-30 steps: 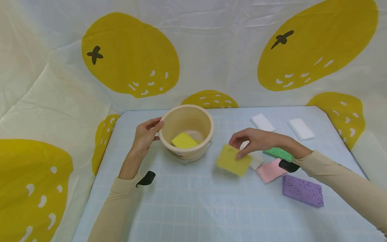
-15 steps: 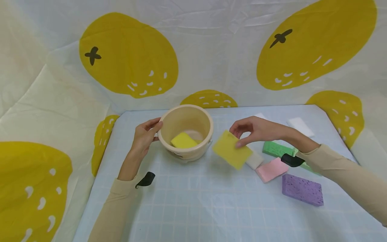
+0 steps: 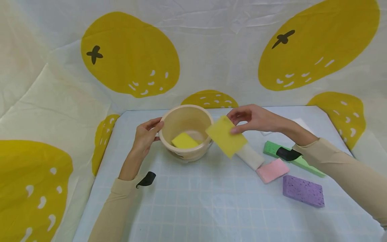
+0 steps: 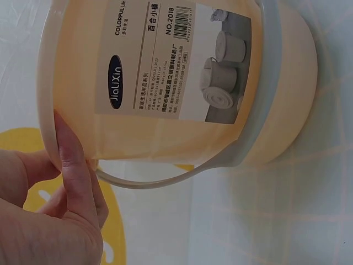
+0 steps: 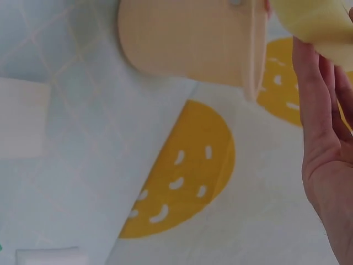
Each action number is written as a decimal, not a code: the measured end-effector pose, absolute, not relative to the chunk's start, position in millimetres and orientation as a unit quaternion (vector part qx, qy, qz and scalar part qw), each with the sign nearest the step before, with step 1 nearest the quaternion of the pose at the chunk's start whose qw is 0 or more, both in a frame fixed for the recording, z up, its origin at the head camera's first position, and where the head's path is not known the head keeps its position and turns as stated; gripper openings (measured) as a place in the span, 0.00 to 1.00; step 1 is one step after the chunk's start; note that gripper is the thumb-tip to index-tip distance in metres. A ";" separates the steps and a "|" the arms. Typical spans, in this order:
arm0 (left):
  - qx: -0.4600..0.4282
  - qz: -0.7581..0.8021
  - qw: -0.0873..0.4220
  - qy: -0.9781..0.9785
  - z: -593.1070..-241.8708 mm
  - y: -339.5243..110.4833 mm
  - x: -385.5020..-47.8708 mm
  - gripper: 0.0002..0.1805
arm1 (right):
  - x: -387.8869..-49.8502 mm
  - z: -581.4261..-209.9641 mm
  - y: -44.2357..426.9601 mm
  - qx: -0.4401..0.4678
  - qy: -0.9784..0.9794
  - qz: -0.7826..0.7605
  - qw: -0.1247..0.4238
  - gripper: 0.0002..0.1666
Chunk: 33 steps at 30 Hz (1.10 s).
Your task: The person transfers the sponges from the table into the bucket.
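Observation:
A beige bucket [image 3: 193, 153] stands upright near the back of the table, with a yellow sponge [image 3: 183, 140] lying inside it. My left hand [image 3: 144, 136] grips the bucket's left rim; the left wrist view shows the fingers [image 4: 77, 171] on the rim beside the handle [image 4: 160, 182] and a printed label [image 4: 171, 61]. My right hand [image 3: 252, 118] pinches a thin yellow sponge [image 3: 226, 136] by its edge, raised just right of the bucket's rim. In the right wrist view, that hand [image 5: 331, 132] and part of the held sponge [image 5: 317, 22] appear beside the bucket [image 5: 187, 38].
Right of the bucket lie a white sponge [image 3: 250, 157], a pink one [image 3: 273, 170], a purple one [image 3: 303, 191] and green ones [image 3: 308, 165]. More white pieces [image 3: 302, 123] sit behind the right forearm. A patterned cloth [image 3: 211, 50] rises behind the table.
My right hand has lifted the thin yellow sponge up and leftward, toward the bucket's rim. The left hand and the bucket have stayed in place.

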<state>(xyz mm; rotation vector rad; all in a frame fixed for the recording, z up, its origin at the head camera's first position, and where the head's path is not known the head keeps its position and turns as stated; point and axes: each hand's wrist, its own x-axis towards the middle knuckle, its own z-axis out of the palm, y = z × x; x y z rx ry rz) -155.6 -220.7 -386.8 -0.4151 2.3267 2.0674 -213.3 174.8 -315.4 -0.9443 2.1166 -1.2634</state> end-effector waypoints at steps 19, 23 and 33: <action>-0.135 0.663 -0.005 0.736 -387.8 -219.4 -156.3 0.24 | -241.8 -309.0 128.5 -0.295 0.805 -0.466 0.220 0.25; -0.131 0.664 -0.007 0.736 -388.1 -219.4 -156.7 0.24 | -249.0 -312.2 117.6 -0.294 0.799 -0.476 0.221 0.25; -0.145 0.657 0.000 0.740 -387.9 -219.7 -156.6 0.25 | -263.3 -321.2 98.2 -0.285 0.795 -0.487 0.220 0.25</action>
